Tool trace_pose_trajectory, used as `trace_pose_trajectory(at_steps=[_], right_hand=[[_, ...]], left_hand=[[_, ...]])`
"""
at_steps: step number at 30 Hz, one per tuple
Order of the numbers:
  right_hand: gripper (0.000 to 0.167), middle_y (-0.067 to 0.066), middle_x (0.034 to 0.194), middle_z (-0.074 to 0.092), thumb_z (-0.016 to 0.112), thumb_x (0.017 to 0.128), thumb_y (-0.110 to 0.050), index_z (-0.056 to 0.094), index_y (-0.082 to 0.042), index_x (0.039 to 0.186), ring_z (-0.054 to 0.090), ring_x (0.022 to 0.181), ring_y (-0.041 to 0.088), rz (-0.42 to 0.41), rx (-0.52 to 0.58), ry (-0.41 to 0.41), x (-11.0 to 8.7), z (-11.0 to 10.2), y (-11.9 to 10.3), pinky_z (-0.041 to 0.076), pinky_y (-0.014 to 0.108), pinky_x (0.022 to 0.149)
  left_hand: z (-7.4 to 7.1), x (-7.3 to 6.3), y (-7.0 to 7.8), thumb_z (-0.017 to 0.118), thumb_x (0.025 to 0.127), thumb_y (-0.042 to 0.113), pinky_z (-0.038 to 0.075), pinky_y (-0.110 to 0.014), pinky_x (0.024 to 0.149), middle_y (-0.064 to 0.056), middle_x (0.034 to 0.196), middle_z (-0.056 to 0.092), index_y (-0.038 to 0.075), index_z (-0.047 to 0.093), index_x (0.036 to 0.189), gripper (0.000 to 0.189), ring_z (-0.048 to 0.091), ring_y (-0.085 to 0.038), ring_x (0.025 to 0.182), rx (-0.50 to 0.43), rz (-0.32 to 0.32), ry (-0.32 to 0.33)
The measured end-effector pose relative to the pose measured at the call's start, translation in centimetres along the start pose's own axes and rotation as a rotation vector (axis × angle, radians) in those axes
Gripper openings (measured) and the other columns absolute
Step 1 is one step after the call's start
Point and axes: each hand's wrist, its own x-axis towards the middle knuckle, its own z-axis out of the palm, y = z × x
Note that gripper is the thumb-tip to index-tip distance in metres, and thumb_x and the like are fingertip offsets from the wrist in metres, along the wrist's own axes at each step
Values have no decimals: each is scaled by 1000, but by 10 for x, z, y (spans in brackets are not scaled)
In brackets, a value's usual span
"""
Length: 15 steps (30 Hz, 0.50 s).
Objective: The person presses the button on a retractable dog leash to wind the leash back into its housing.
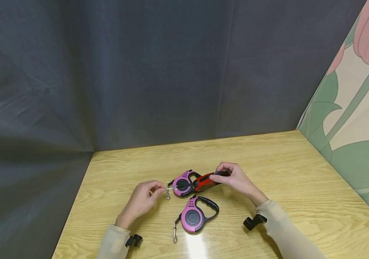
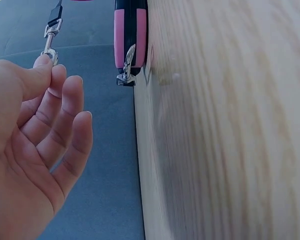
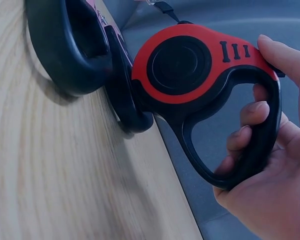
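My right hand (image 1: 236, 178) grips a red-and-black retractable dog leash (image 3: 210, 44) by its loop handle (image 3: 272, 125). In the right wrist view its fingers curl through the loop, and the thumb lies along the top near the button. My left hand (image 1: 143, 199) pinches the metal snap clip (image 2: 50, 39) of that leash between thumb and forefinger, its other fingers loosely bent. A short black strap (image 2: 55, 16) joins the clip. Beneath the held leash, a pink-and-black retractable leash (image 1: 178, 180) lies on the table, partly covered.
Nearer me a second pink-and-black leash (image 1: 192, 218) lies flat, its clip (image 1: 175, 235) pointing towards me. The wooden table (image 1: 268, 162) ends at a dark cloth backdrop (image 1: 171, 90); a floral curtain (image 1: 349, 144) hangs on the right.
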Motion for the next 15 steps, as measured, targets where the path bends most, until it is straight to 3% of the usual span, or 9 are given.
trace_pose_trajectory(at_steps=[15], right_hand=[[18, -3, 80, 67, 84, 91, -17, 71, -5, 93, 54, 71, 10, -25, 10, -18, -1, 6, 0, 43, 25, 70]], left_hand=[[5, -1, 3, 73, 103, 23, 54, -23, 73, 2, 92, 77, 20, 78, 102, 7, 61, -1, 78, -3, 17, -21]])
